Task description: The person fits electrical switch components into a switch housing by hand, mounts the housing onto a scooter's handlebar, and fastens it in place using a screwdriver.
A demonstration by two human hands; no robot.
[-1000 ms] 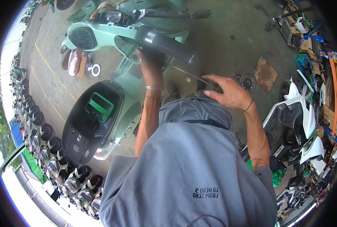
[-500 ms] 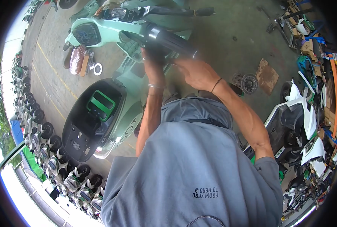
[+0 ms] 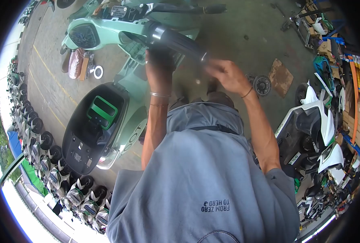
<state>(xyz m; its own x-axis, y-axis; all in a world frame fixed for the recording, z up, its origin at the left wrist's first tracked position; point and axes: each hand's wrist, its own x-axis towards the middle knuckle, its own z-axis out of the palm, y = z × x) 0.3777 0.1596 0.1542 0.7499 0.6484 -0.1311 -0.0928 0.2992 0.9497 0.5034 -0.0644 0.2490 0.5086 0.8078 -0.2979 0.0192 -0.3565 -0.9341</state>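
A mint-green scooter with a round display stands in front of me, its black handlebar grip pointing toward me. My left hand is raised just below the base of that grip; its fingers are blurred and partly hidden in dark shadow. Near the grip's end is my right hand, with fingers curled together at the tip; whether something small is between them is too blurred to tell. The scooter's open black underseat compartment holds a green bracket.
A pink wrapped part and a white ring lie on the floor at left. Right of me are a metal disc, a stained cardboard piece and white scooter panels. Rows of scooters line the far left.
My right hand has moved right, away from my left hand, to beside the grip's end. My left hand stays under the grip. The whole view has shifted slightly.
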